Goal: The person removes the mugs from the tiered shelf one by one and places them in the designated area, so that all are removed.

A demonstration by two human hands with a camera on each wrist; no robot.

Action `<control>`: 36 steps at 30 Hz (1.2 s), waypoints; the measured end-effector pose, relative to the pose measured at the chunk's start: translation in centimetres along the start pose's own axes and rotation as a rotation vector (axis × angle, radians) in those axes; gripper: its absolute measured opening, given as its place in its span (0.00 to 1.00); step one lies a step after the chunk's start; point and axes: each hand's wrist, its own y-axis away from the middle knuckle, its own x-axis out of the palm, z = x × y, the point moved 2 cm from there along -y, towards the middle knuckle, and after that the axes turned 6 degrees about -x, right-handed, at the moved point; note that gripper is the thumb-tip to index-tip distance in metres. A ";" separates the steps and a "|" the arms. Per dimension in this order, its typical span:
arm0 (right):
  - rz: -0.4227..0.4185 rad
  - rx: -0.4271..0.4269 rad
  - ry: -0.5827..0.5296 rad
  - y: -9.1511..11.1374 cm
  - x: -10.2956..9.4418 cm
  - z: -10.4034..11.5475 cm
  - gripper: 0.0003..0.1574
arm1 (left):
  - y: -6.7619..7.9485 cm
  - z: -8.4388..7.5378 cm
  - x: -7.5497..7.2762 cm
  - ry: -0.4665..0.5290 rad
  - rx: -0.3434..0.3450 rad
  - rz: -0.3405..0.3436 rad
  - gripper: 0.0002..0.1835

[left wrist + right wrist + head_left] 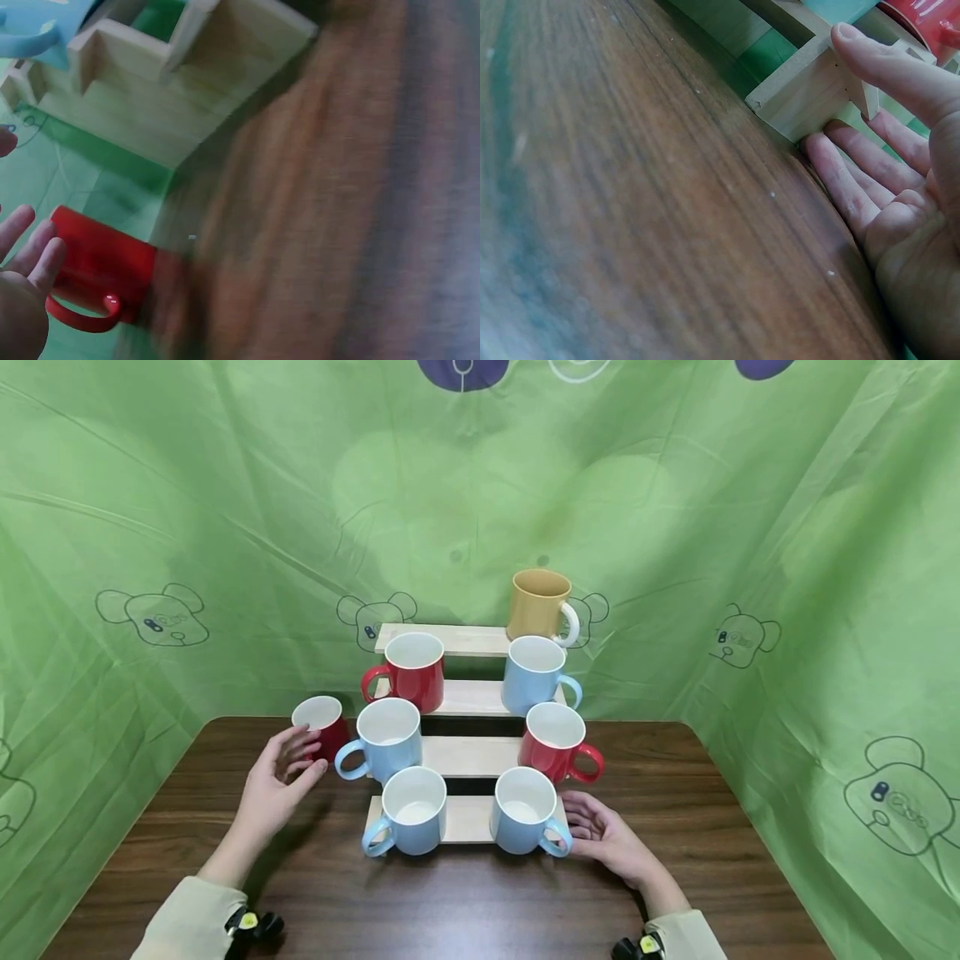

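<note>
Holding the left hand (277, 781) close by the lone red mug (330, 742), seemingly tending to that mug while bracing the stepped rack (470, 756) with the right hand (609, 837). Perhaps preparing for taking the mug, perhaps releasing it; not telling which from these views. Spreading the left fingers half apart, gently bent, gripping nothing; not showing clearly whether touching the mug or stopping just short. Seeing it standing on the table (450, 914), left of the rack. Resting the right hand at the right end of the lowest step (468, 822), parting thumb and fingers loosely, without clearly pinching anything.

Probably calling next for curling the left fingers and thumb round the mug's body, avoiding any nudge against the rack.

Finding, on the rack, blue mugs at front left (415, 822) and front right (521, 822), further blue and red mugs on the middle steps, and a tan mug (536, 607) at the top right. Meeting possible snags in the second-step blue mug (392, 747), pointing its handle toward the lone mug, and in the front-right handle, jutting close to the right thumb.
</note>
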 end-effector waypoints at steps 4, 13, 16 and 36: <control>0.000 0.002 0.000 -0.1 -0.1 0.0 0.47 | 1.1 0.4 0.7 0.021 -0.004 0.073 0.33; 0.003 -0.002 0.001 0.0 -0.1 0.0 0.47 | 3.2 0.4 1.7 -0.032 -0.071 0.211 0.31; 0.007 0.005 0.002 -0.1 0.0 -0.1 0.47 | 3.9 0.1 1.5 -0.071 -0.089 0.267 0.31; 0.020 -0.010 0.001 -0.2 -0.2 -0.1 0.47 | 5.3 1.6 3.9 0.084 -0.026 0.370 0.36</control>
